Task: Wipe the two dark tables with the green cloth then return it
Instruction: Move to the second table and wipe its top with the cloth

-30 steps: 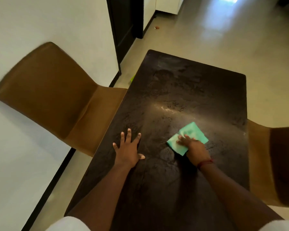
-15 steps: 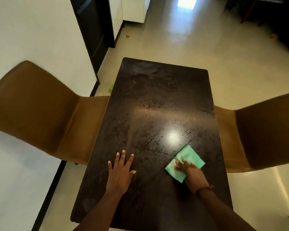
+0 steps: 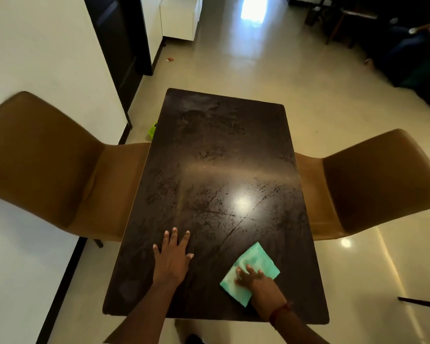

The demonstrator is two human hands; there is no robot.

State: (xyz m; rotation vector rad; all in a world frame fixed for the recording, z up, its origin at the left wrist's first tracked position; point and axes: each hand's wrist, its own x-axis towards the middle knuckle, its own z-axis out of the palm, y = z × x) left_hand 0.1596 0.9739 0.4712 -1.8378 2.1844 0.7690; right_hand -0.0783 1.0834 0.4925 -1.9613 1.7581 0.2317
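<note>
A dark rectangular table (image 3: 216, 155) with a smeared, glossy top fills the middle of the view. A folded green cloth (image 3: 255, 266) lies flat on its near right part. My right hand (image 3: 257, 284) presses down on the cloth's near half with the fingers spread flat over it. My left hand (image 3: 171, 259) rests palm down on the bare tabletop to the left of the cloth, fingers straight and spread. Only one dark table is in view.
A brown chair (image 3: 47, 165) stands at the table's left side against a white wall, and another brown chair (image 3: 372, 182) at its right. A dark door (image 3: 119, 45) and a white cabinet (image 3: 180, 18) stand behind. A small green object (image 3: 152, 131) lies on the floor.
My right hand has drawn the cloth back toward the table's near right edge. The view has pulled back and up, so both chairs and the near edge now show. My left hand stays flat on the table.
</note>
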